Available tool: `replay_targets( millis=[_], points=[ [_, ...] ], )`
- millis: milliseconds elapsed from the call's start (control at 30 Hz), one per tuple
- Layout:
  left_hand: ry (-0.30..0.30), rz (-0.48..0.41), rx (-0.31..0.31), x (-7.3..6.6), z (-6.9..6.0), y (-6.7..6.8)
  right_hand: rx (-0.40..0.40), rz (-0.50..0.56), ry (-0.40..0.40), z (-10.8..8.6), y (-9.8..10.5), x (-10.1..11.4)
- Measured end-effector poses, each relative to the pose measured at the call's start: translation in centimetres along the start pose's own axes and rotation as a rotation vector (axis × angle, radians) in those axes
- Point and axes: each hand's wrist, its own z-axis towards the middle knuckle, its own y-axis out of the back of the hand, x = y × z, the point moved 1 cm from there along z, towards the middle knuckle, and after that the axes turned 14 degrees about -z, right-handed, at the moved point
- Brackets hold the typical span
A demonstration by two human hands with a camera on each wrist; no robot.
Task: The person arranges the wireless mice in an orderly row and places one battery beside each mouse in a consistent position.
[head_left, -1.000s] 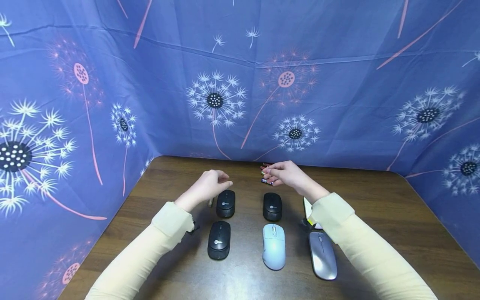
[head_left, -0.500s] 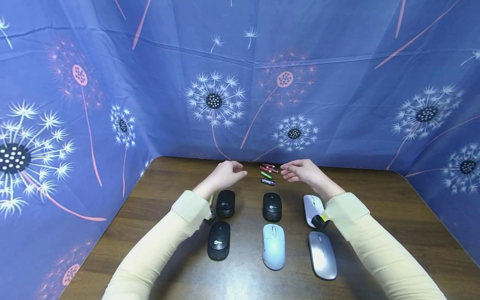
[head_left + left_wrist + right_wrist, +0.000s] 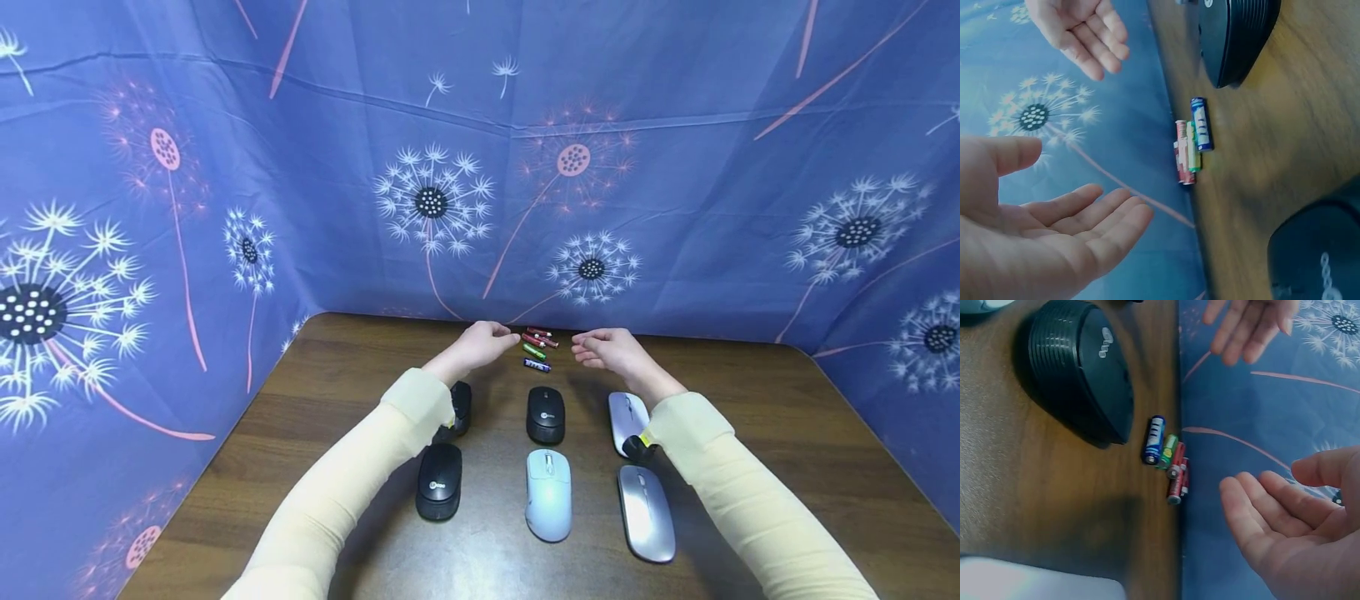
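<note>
A small cluster of AA-type batteries lies at the back of the table: a blue battery (image 3: 537, 365), a green battery (image 3: 534, 352) and several red batteries (image 3: 542, 341). Left of them hovers my left hand (image 3: 480, 344), its fingers loosely bent and nothing in its grasp. On the other side my right hand (image 3: 613, 350) hangs over the table, also holding nothing. In the left wrist view the left palm (image 3: 1054, 250) shows bare, apart from the blue battery (image 3: 1200, 125). Likewise, the right wrist view shows a bare right palm (image 3: 1297, 544) beside the red batteries (image 3: 1177, 475).
Computer mice stand in two rows: a black mouse (image 3: 545, 415), a partly hidden black mouse (image 3: 462, 408) and a white mouse (image 3: 627, 417) behind; a black mouse (image 3: 438, 482), a light blue mouse (image 3: 548, 496) and a grey mouse (image 3: 647, 512) in front. A blue dandelion cloth (image 3: 480, 167) hangs behind.
My left hand has moved right, toward the batteries. My right hand has drawn back to the right, uncovering the batteries and white mouse. The left arm now partly covers the rear left black mouse.
</note>
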Motion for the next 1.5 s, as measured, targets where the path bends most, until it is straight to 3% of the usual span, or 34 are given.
replay_targets(
  millis=[300,567,767,1133,1500],
  points=[
    [0.125,-0.228,0.004,0.9,1.1,-1.6,-0.020,0.028,-0.056,0.9,-1.9,-0.8],
    [0.240,-0.433,0.036,1.9,2.0,-3.1,0.012,0.193,-0.089,1.6,-3.2,-1.4],
    [0.280,-0.446,0.006,2.3,2.3,-4.4,0.050,0.269,-0.118,1.9,-3.9,-2.1],
    [0.281,-0.459,-0.020,3.6,3.5,-5.5,0.070,0.382,-0.175,2.3,-4.6,-3.1],
    [0.289,-0.435,-0.051,3.3,3.6,-5.9,0.081,0.498,-0.205,2.8,-5.2,-3.2]
  ],
)
